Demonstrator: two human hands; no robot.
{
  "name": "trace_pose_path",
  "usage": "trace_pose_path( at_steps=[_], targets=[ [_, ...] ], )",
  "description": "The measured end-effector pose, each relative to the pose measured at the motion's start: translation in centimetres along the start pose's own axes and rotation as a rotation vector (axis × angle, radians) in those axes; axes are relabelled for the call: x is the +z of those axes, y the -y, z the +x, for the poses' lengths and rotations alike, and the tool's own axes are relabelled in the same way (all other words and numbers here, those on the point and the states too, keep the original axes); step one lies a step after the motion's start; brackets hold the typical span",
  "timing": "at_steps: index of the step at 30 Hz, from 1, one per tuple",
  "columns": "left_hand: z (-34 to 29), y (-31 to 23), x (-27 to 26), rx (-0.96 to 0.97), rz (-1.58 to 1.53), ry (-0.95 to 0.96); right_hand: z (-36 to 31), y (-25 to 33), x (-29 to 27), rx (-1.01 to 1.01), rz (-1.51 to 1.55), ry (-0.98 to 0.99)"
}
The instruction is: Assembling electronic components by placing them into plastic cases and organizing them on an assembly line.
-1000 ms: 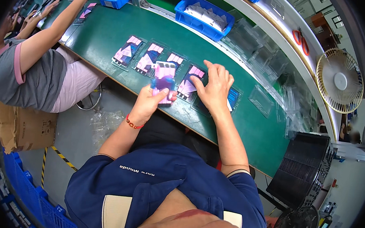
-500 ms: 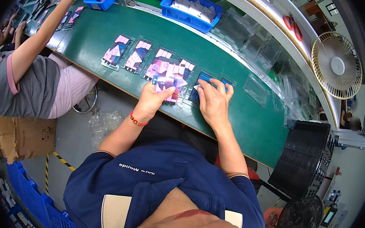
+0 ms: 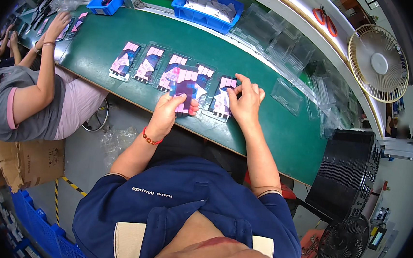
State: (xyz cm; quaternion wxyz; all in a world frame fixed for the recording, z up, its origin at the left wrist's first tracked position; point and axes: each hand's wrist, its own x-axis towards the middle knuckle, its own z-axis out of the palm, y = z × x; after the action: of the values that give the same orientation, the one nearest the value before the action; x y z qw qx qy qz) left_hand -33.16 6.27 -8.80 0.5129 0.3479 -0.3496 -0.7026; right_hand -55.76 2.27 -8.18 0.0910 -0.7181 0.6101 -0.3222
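My left hand (image 3: pixel 165 113) is closed on a stack of printed cards (image 3: pixel 187 86) in pink and dark blue, its thumb lying across the front. Just to the right, a clear plastic tray holding a pink and blue card with a white triangle (image 3: pixel 221 98) lies on the table. My right hand (image 3: pixel 247 104) is at that tray's right edge, fingers apart, thumb and forefinger touching or close to the card. Left of it, similar filled trays (image 3: pixel 123 60) stand in a row, partly hidden behind the held stack.
On the green table (image 3: pixel 258 143) lies a clear tray (image 3: pixel 287 96) at the right. A blue bin (image 3: pixel 206 10) of white pieces stands behind, beside stacked clear trays (image 3: pixel 272 34). Red-handled scissors (image 3: pixel 325 21) and a fan (image 3: pixel 378 63) are at the right. A co-worker (image 3: pixel 34 93) sits at the left.
A pink printed card now shows on the right tray, where dark blue showed before. My right hand has shifted to its right edge. The co-worker's arm has drawn back from the blue bin.
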Motion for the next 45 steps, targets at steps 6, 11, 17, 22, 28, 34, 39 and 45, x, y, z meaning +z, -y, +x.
trace_pose_path(
  at_steps=[6,11,17,22,28,34,39,45],
  targets=[
    [-0.2,0.0,1.7,-0.074,0.051,-0.103,-0.6,0.6,0.2,-0.05,-0.175,-0.038],
    [0.1,0.7,1.7,-0.028,0.102,-0.074,-1.0,1.7,-0.8,-0.132,-0.205,-0.179],
    [0.2,0.9,4.0,0.05,0.221,0.004,-1.7,3.5,-1.2,0.125,0.652,0.055],
    [3.0,-4.2,-0.8,0.101,0.266,-0.038,-1.3,-3.2,-3.7,0.317,0.691,0.058],
    [14.7,-11.7,-10.0,0.028,0.39,-0.37,-2.8,-4.0,-3.8,0.178,0.052,0.019],
    [24.2,-13.6,-14.5,0.016,0.967,-0.621,-3.8,-3.4,-3.2,-0.077,-0.011,-0.132],
    [27.2,-12.4,-16.5,0.019,1.431,-0.699,-4.5,-2.9,-5.0,-0.254,-0.178,0.241],
    [19.9,-13.4,-12.5,0.254,1.63,-0.739,-4.9,-3.3,-4.2,-0.255,-0.24,0.361]
  ],
)
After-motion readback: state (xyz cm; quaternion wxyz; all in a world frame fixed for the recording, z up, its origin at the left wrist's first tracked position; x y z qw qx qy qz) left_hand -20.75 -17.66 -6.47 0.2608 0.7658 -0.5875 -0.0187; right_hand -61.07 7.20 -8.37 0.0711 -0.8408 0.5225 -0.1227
